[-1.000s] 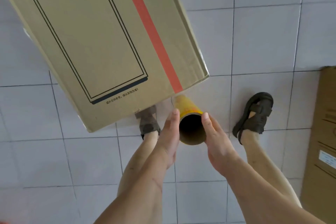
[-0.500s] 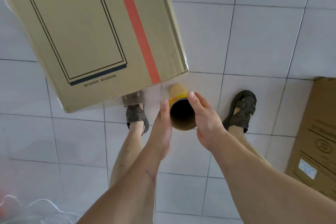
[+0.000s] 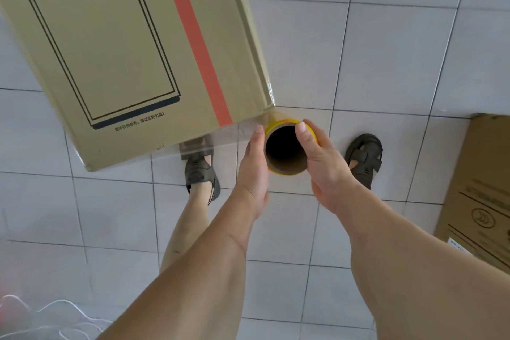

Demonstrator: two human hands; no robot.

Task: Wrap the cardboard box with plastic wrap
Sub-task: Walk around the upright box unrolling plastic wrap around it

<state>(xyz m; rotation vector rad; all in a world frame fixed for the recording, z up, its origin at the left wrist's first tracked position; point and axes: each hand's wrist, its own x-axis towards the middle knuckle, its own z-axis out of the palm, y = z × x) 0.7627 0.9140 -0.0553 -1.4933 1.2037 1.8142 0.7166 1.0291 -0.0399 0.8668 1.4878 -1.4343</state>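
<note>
Two bare hands steady a roll of plastic wrap (image 3: 287,150) at centre frame, its open cardboard core facing the camera and showing nothing inside. The left hand (image 3: 252,171) lies flat along the roll's left side, fingers extended; the right hand (image 3: 323,165) clasps the right side, thumb hooked over the yellow-edged rim. A large cardboard box (image 3: 124,50), closed and marked with an orange stripe and a black outlined rectangle, fills the upper left of the frame, its lower right corner just above the roll. Clear film (image 3: 220,136) stretches from the roll along the box's lower edge, passing over the left sandal (image 3: 200,171). The right sandal (image 3: 364,159) stands on the grey tiled floor (image 3: 372,50) to the right of the hands. Open tile lies across the upper right. A second cardboard box (image 3: 480,196), also closed, reaches to the right edge. Crumpled clear plastic (image 3: 36,320) lies in the lower left corner.
</note>
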